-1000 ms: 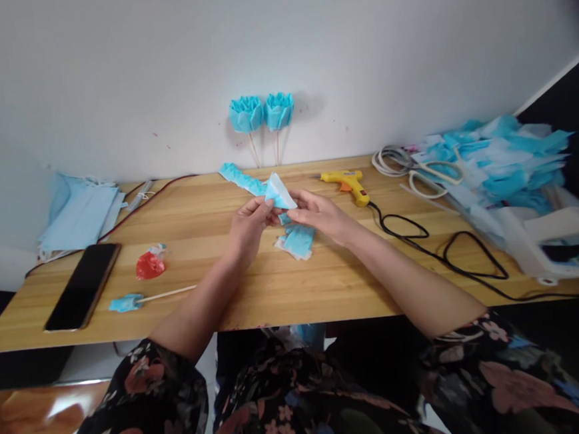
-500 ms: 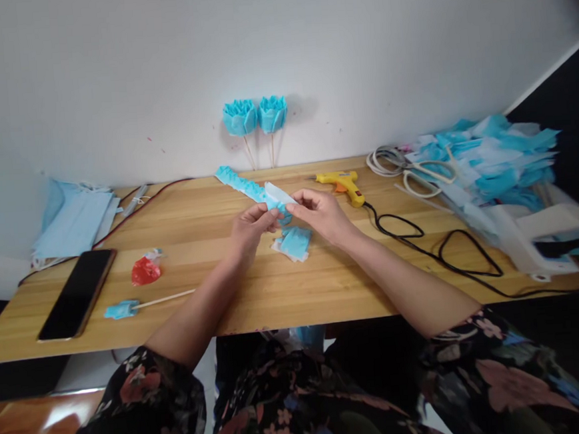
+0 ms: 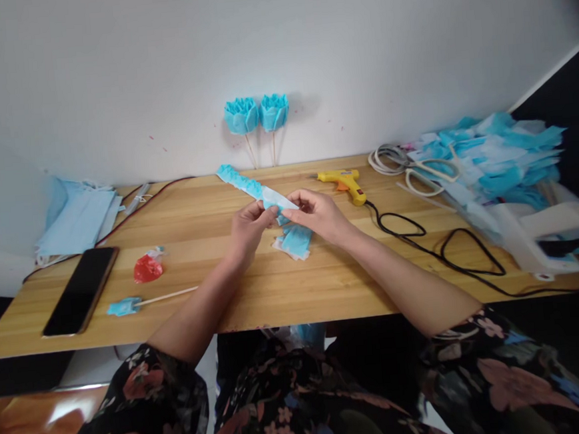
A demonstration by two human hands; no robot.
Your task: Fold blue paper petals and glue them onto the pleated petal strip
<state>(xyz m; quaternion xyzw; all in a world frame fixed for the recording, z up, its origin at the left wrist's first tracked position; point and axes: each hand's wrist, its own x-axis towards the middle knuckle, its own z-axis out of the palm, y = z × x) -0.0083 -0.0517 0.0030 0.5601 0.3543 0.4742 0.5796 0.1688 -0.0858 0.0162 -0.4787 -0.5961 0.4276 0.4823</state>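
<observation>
A long blue strip of pleated fabric (image 3: 240,181) with a white underside slants over the middle of the table. My left hand (image 3: 251,228) pinches it between thumb and fingers near its lower right end. At that end my right hand (image 3: 316,213) is closed on the strip's white flap, its thumb laid along it. The two hands are close together. Just below them on the table lie blue fabric pieces (image 3: 296,242) with white edges. Two blue fabric flowers (image 3: 241,116) on thin sticks lean on the wall behind.
At the left are face masks (image 3: 72,217), a phone (image 3: 81,291), a red wrapper (image 3: 148,268) and a stick with blue fabric (image 3: 125,306). To the right, a yellow glue gun (image 3: 350,184) trails a black cord. Beyond it lie scissors (image 3: 436,170) and heaped blue scraps (image 3: 500,153).
My right hand has pressed the white flap lower, so it lies flatter along the strip. My left hand keeps its pinch. The whole view has shifted slightly.
</observation>
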